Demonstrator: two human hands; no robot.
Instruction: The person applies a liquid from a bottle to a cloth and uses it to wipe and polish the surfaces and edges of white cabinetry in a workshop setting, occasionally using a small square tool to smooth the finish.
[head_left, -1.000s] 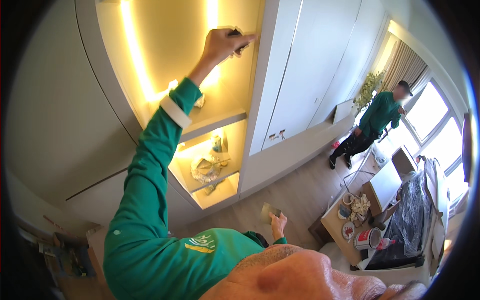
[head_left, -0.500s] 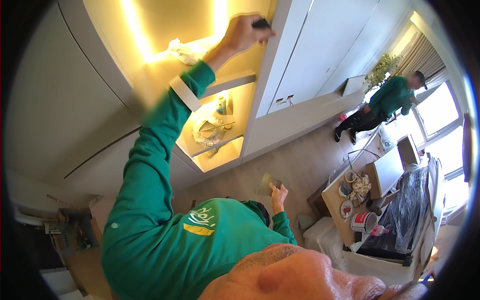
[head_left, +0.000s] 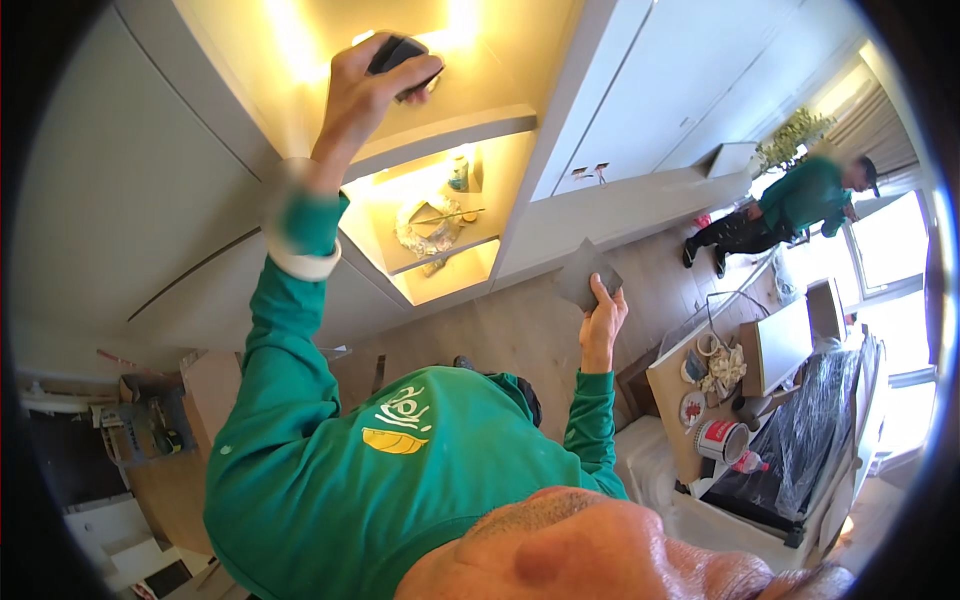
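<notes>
My left hand [head_left: 365, 90] is raised in front of a lit upper cabinet niche [head_left: 500, 70], its fingers closed around a small black block-like thing [head_left: 400, 62]. A pale ring like a tape roll [head_left: 305, 265] hangs around my left forearm. Lower and to the right, my right hand [head_left: 603, 310] pinches a thin grey square sheet [head_left: 588, 275] between thumb and fingers, over the floor. Whether it is a scraper blade or something else, I cannot tell. Below the upper niche, a lit shelf [head_left: 375, 215] bears a crumpled ring-shaped bundle [head_left: 425, 225] and a small bottle [head_left: 458, 172].
A co-worker in green [head_left: 805, 195] stands by the window at the far right. To my right, a cluttered work table [head_left: 670, 385] carries a paint can [head_left: 722, 440], rags [head_left: 722, 370] and plastic-wrapped things [head_left: 800, 440]. Tools lie in an open box [head_left: 150, 430] at the lower left.
My left hand has moved left with the black block, away from the niche's right side. My right hand has come up and to the right with the grey sheet.
</notes>
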